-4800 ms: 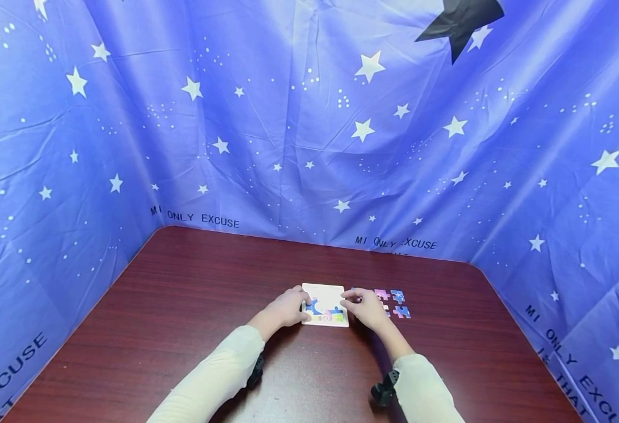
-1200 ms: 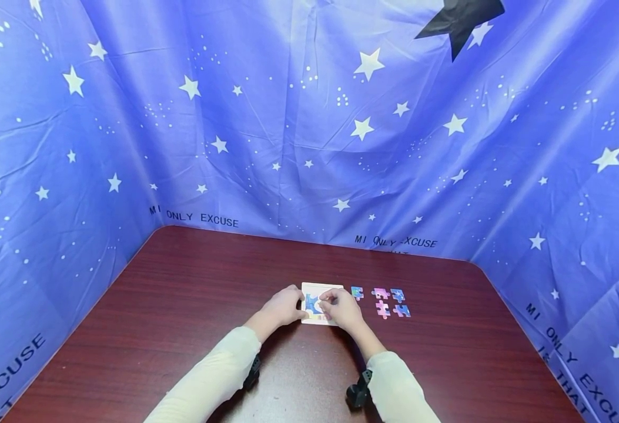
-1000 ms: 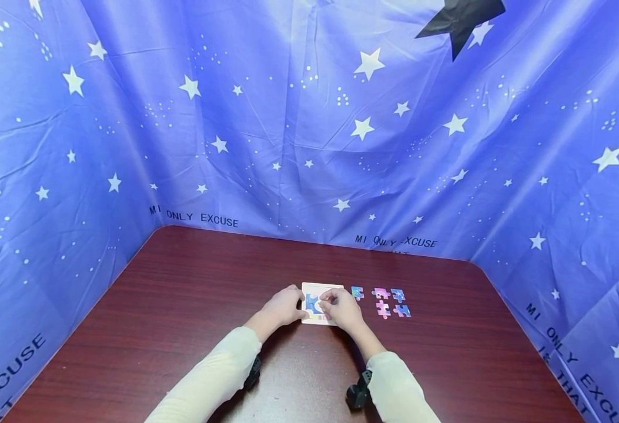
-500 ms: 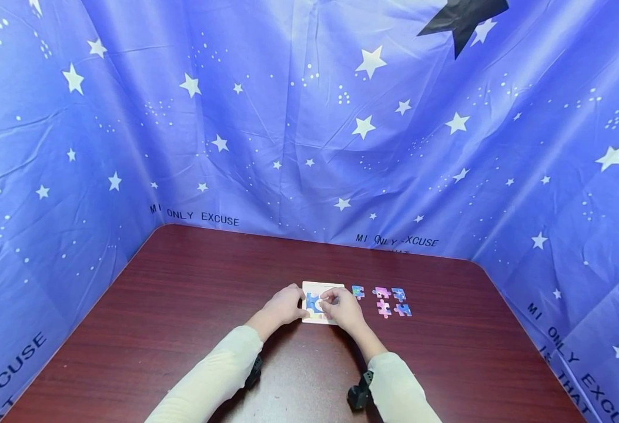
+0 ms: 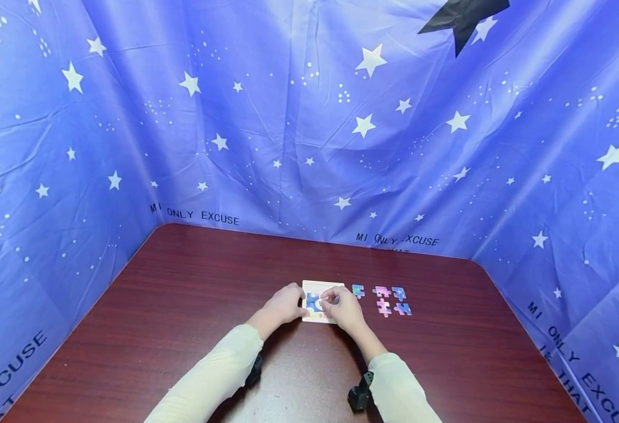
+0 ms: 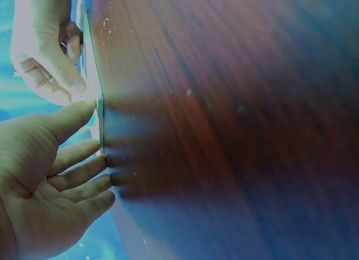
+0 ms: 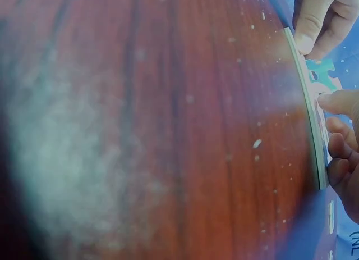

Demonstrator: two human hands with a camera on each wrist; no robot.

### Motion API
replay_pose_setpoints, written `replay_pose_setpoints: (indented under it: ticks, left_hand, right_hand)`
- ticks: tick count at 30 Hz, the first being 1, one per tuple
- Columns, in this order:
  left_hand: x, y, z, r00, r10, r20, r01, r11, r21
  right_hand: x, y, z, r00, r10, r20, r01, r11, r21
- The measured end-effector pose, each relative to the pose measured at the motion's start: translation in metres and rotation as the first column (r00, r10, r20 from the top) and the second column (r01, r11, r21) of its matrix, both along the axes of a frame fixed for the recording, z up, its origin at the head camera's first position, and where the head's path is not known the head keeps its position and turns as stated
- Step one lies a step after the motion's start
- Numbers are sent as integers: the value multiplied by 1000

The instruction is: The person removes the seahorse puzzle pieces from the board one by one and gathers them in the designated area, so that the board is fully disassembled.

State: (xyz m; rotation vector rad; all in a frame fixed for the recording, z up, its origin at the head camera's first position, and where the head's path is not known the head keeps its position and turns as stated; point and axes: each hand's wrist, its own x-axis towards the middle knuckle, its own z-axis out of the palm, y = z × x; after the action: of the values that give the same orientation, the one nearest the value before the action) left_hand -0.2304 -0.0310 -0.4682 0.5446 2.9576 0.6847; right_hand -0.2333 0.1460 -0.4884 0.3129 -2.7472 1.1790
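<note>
A small white-rimmed jigsaw tray (image 5: 324,283) lies on the table, with a blue jigsaw piece (image 5: 311,301) in its left part and pale space along its top. My left hand (image 5: 286,304) grips the tray's left edge; in the left wrist view its thumb (image 6: 78,117) and fingers sit along that edge. Over the right half bends my right hand (image 5: 343,306), thumb and forefinger pinched together low at the middle of the tray. The jigsaw piece between them is mostly hidden. From the right wrist view, the right thumb (image 7: 331,101) is close beside the blue piece (image 7: 321,73).
Right of the tray lie several loose pieces: a blue-green piece (image 5: 358,291), a pink piece (image 5: 381,291), a second pink piece (image 5: 384,307) and blue ones (image 5: 402,309). The brown table (image 5: 208,276) is closed in by a starry blue curtain (image 5: 288,117).
Since the oldest frame, my right hand has moved left from the tray's right edge to over its middle. Over the last second both hands stay almost still, the left holding the tray's edge throughout.
</note>
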Motion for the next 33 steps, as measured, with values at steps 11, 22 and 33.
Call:
replay_pose_setpoints:
  ticks: [11, 22, 33]
  left_hand:
    - [-1, 0, -1, 1000, 1, 3, -1, 1000, -5]
    - [-2, 0, 1, 1000, -1, -6, 1, 1000, -9]
    - [-1, 0, 4, 1000, 5, 9, -5, 1000, -10]
  right_hand:
    - [0, 1, 1, 1000, 17, 25, -16, 999, -35]
    - [-4, 0, 6, 991, 61, 121, -47, 992, -117]
    - [-5, -2, 8, 992, 30, 126, -28, 1000, -13]
